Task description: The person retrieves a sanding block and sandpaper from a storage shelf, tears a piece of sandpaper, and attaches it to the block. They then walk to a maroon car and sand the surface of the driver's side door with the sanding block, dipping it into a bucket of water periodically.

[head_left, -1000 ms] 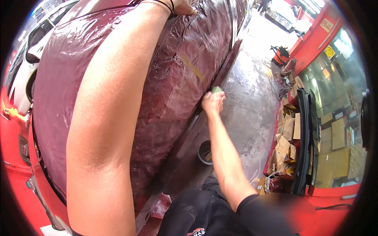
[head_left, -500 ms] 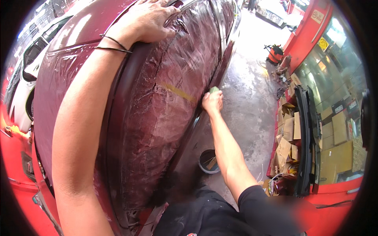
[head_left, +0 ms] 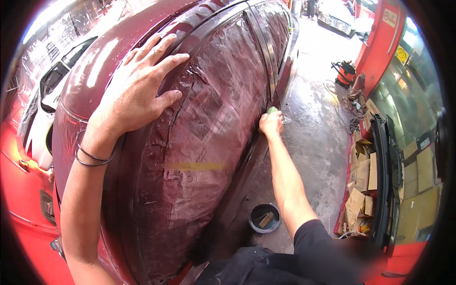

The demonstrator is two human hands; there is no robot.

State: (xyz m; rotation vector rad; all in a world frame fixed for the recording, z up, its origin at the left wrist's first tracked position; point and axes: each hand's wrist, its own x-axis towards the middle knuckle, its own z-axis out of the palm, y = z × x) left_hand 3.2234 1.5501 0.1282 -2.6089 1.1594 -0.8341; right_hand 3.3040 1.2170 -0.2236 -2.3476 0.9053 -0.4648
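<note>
Beside a maroon car (head_left: pixel 97 61) with a crinkled covering (head_left: pixel 190 118) over its side windows, head view: one left hand (head_left: pixel 135 95), fingers splayed and clasping nothing, back uppermost at the roof edge (whether it presses on the paint, cannot tell); black bands (head_left: pixel 91 165) at its wrist. One right hand (head_left: pixel 270 125), fingers wrapped round a small green block (head_left: pixel 272 110), located at the car's flank by the lower edge of the covering; its underside hidden. One yellow strip (head_left: pixel 199 166), across the covering. One dark bucket (head_left: pixel 264 231) on the floor (head_left: pixel 311 156), right of the car, containing a brown flat piece (head_left: pixel 266 219). Cardboard boxes (head_left: pixel 355 205), further right. Step in hand, as judged: working the block along the bodywork below the windows, left hand perhaps steadying. Next move, as judged, calls for the block flat to the curve under light pressure, clear of the covering's edge. Differences against one second ago: left hand, then cut by the upper margin, now lower and wholly in sight; yellow strip, then slanting, now nearly level; bucket's contents plainer; right hand's hold unchanged.
</note>
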